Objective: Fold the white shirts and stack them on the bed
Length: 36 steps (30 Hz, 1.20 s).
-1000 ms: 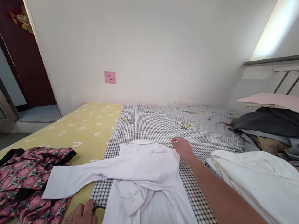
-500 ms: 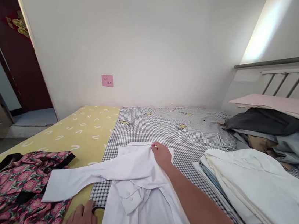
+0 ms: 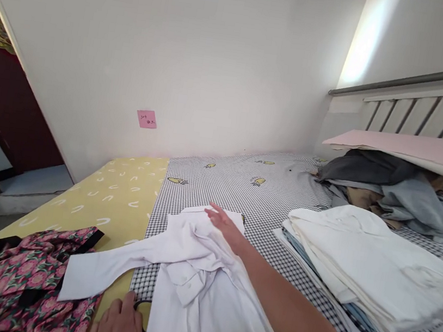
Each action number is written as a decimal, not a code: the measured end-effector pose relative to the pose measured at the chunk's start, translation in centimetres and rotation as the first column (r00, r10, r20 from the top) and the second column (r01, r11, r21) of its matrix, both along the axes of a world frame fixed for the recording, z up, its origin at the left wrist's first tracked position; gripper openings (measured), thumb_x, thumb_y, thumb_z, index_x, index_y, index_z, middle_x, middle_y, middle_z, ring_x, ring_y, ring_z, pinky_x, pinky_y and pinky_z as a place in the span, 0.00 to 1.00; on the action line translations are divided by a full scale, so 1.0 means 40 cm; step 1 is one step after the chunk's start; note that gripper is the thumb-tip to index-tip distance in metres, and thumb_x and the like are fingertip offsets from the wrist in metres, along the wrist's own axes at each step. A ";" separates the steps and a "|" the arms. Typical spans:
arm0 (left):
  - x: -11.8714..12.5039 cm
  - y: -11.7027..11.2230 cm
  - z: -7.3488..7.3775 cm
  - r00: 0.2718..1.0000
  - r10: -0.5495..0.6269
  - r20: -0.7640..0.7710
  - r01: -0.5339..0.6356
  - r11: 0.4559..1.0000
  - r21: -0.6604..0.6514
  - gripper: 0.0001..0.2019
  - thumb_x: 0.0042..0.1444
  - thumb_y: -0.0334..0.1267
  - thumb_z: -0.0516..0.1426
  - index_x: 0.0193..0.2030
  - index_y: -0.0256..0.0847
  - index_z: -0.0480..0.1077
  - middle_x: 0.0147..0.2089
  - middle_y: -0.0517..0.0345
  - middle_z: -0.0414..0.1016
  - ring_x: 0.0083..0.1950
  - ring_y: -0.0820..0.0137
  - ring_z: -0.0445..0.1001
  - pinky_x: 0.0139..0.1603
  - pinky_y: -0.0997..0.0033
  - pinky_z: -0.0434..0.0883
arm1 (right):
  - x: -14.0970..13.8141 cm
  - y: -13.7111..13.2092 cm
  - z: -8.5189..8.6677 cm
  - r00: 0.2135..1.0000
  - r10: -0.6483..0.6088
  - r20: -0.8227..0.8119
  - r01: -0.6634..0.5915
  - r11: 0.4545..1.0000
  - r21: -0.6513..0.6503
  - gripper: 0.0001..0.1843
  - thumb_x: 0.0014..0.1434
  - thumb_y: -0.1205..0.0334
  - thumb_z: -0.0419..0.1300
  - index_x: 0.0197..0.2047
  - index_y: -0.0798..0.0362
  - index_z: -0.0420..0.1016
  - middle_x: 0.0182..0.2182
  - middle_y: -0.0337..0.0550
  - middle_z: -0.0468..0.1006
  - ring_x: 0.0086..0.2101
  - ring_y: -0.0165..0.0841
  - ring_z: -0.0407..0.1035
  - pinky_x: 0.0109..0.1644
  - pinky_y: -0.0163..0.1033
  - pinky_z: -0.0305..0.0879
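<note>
A white long-sleeved shirt lies partly folded on the bed, its sleeve stretched to the left over a pink floral garment. My right hand is at the shirt's far end, its fingers spread over the fabric near the upper edge and gripping nothing. At the bottom of the view, my left hand rests palm down on the yellow sheet, fingers laid out, between the floral garment and the shirt's left edge. The frame's lower edge cuts off the shirt's near end.
A stack of folded white and blue clothes stands to the right. Behind it, a heap of grey and dark clothes lies under a pink board. A slatted headboard rises at the far right; a white wall borders the bed.
My right hand has let go of its pinch on the shirt, and its fingers have spread apart. The view has turned slightly right. My left hand stays on the sheet.
</note>
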State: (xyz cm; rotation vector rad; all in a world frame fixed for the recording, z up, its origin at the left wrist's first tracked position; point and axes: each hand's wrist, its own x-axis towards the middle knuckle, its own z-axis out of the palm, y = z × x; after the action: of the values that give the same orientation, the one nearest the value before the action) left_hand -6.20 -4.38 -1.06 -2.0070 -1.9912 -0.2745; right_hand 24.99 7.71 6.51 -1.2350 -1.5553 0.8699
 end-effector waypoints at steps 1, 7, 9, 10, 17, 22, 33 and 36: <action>0.006 -0.003 0.006 1.000 0.007 -0.007 -0.007 1.000 0.014 0.19 0.68 0.32 0.42 0.53 0.36 0.72 0.40 0.50 0.78 0.44 0.58 0.81 0.42 0.60 0.69 | 0.022 -0.013 0.006 0.993 -0.104 -0.061 0.106 0.994 0.021 0.29 0.70 0.50 0.47 0.72 0.44 0.60 0.62 0.48 0.76 0.54 0.34 0.74 0.55 0.42 0.69; 0.029 -0.015 0.019 0.997 0.036 -0.070 -0.033 0.998 0.051 0.17 0.68 0.30 0.43 0.51 0.36 0.73 0.38 0.51 0.78 0.43 0.59 0.79 0.42 0.61 0.66 | 0.080 -0.079 0.018 0.880 -0.464 0.095 0.464 0.885 0.025 0.22 0.66 0.62 0.46 0.53 0.50 0.78 0.46 0.47 0.81 0.42 0.36 0.76 0.51 0.44 0.69; 0.030 -0.018 0.019 0.996 0.041 -0.081 -0.036 0.998 0.056 0.17 0.68 0.30 0.44 0.51 0.36 0.73 0.39 0.51 0.78 0.43 0.59 0.79 0.43 0.61 0.66 | 0.031 -0.088 0.019 0.894 -0.401 0.199 0.397 0.916 0.061 0.18 0.62 0.65 0.52 0.47 0.49 0.81 0.47 0.45 0.80 0.40 0.35 0.75 0.52 0.42 0.67; 0.031 -0.019 0.020 0.995 0.046 -0.084 -0.041 0.998 0.057 0.17 0.67 0.29 0.44 0.51 0.36 0.73 0.39 0.51 0.78 0.44 0.59 0.79 0.43 0.61 0.66 | -0.006 -0.090 0.019 0.903 -0.350 0.249 0.342 0.937 0.077 0.16 0.61 0.66 0.54 0.46 0.48 0.82 0.48 0.45 0.79 0.39 0.34 0.74 0.51 0.41 0.67; 0.030 -0.017 0.012 0.995 0.050 -0.089 -0.042 0.996 0.084 0.17 0.67 0.28 0.44 0.50 0.37 0.73 0.39 0.52 0.77 0.45 0.61 0.78 0.45 0.61 0.65 | -0.260 -0.099 -0.011 0.847 -0.145 0.511 0.090 0.987 0.131 0.19 0.52 0.65 0.70 0.48 0.45 0.82 0.56 0.47 0.77 0.56 0.47 0.66 0.62 0.51 0.56; 0.019 -0.003 -0.005 0.996 0.055 -0.073 -0.048 0.994 0.095 0.15 0.66 0.29 0.47 0.49 0.37 0.74 0.36 0.53 0.77 0.41 0.61 0.79 0.40 0.63 0.65 | -0.296 -0.076 0.024 0.811 -0.220 0.542 0.180 0.976 0.127 0.15 0.68 0.63 0.54 0.40 0.46 0.83 0.46 0.46 0.83 0.56 0.45 0.66 0.66 0.58 0.46; 0.013 0.007 0.000 0.996 0.033 -0.077 -0.027 0.996 0.083 0.17 0.67 0.30 0.45 0.47 0.36 0.75 0.35 0.51 0.78 0.40 0.58 0.81 0.40 0.61 0.69 | -0.347 -0.103 -0.005 0.926 0.249 0.284 -0.230 0.968 -0.098 0.16 0.57 0.48 0.69 0.49 0.36 0.84 0.56 0.35 0.81 0.65 0.49 0.62 0.70 0.63 0.47; 0.014 0.009 0.001 0.996 0.037 -0.080 -0.030 0.996 0.083 0.16 0.67 0.31 0.45 0.46 0.36 0.75 0.35 0.51 0.78 0.40 0.59 0.81 0.39 0.63 0.68 | -0.294 -0.089 -0.006 0.963 0.261 0.072 -0.251 0.960 -0.127 0.15 0.60 0.46 0.65 0.48 0.40 0.85 0.48 0.36 0.85 0.51 0.40 0.75 0.58 0.46 0.67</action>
State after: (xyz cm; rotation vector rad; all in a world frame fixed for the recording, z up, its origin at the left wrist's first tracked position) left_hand -5.64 -4.01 -1.03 -1.9016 -1.9303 -0.2579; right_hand 13.23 4.15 6.26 -1.1835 -1.7847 1.0985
